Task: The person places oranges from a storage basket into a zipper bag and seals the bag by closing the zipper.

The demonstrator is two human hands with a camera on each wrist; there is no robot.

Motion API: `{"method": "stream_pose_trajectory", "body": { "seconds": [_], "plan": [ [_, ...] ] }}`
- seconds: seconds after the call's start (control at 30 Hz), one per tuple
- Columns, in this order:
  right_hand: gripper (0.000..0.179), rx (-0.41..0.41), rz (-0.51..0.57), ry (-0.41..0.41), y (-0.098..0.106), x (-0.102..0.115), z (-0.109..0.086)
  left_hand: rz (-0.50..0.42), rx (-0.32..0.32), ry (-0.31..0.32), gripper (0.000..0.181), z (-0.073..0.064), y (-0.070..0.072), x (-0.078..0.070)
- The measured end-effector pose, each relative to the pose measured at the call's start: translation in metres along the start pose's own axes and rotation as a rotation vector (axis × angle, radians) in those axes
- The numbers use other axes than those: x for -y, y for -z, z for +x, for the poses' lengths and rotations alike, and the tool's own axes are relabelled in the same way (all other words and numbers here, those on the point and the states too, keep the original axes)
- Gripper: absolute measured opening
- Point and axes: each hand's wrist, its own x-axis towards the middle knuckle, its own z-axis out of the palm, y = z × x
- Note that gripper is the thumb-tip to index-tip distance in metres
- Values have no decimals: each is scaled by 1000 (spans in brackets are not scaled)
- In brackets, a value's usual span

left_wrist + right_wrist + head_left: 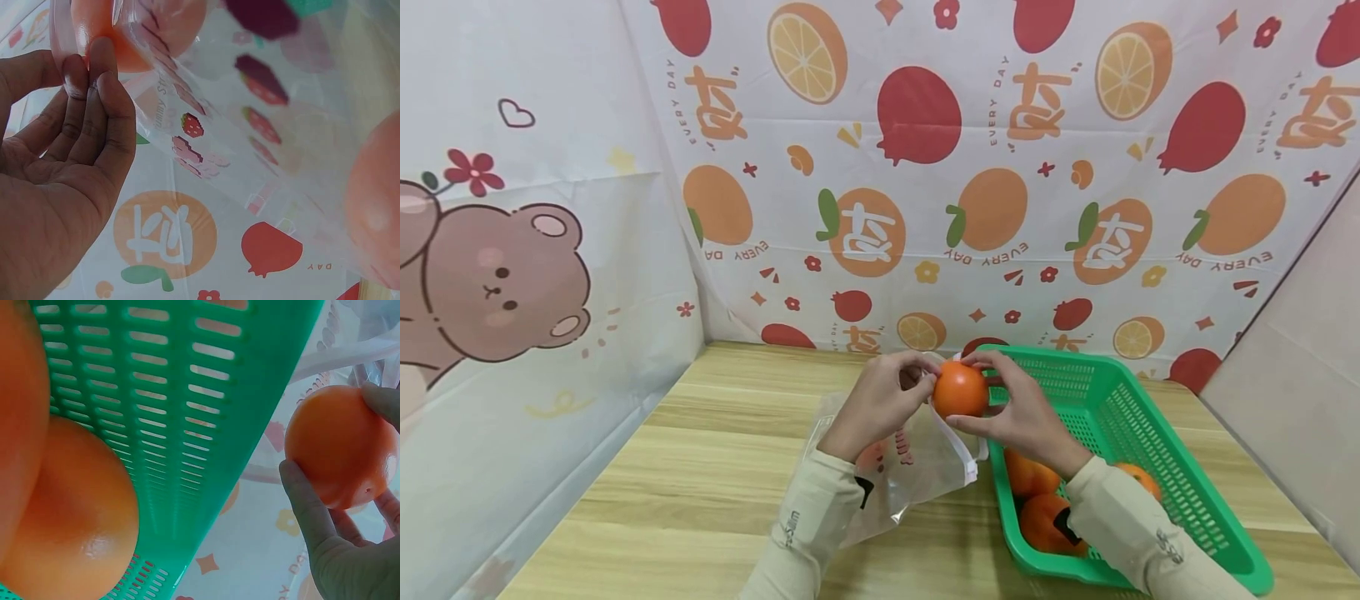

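My right hand (1026,421) holds an orange (961,390) between spread thumb and fingers, at the mouth of a clear plastic zip bag (936,479). On the bag's left side, my left hand (876,404) pinches the edge of its opening. In the left wrist view, the left fingertips (103,56) lie against the orange and the bag's rim. Another round orange fruit (378,206) shows at the right of that view, by the printed film. The right wrist view shows the held orange (340,447) just outside the basket.
A green perforated basket (1176,467) stands on the right of the wooden table (700,492), with several oranges (1048,525) at its near end. Behind the table hangs a fruit-print cloth (917,208); a bear-print cloth (505,283) covers the left side.
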Motion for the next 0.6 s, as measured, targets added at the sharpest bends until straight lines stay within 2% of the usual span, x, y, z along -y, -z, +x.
{"method": "stream_pose_trajectory", "body": {
  "seconds": [0.4, 0.6],
  "plan": [
    [70, 61, 26, 18, 0, -1, -2, 17, 3, 1, 11, 1, 0, 0],
    [75, 103, -7, 31, -1, -4, -4, 20, 0, -16, 12, 1, -1, 1]
  ]
}}
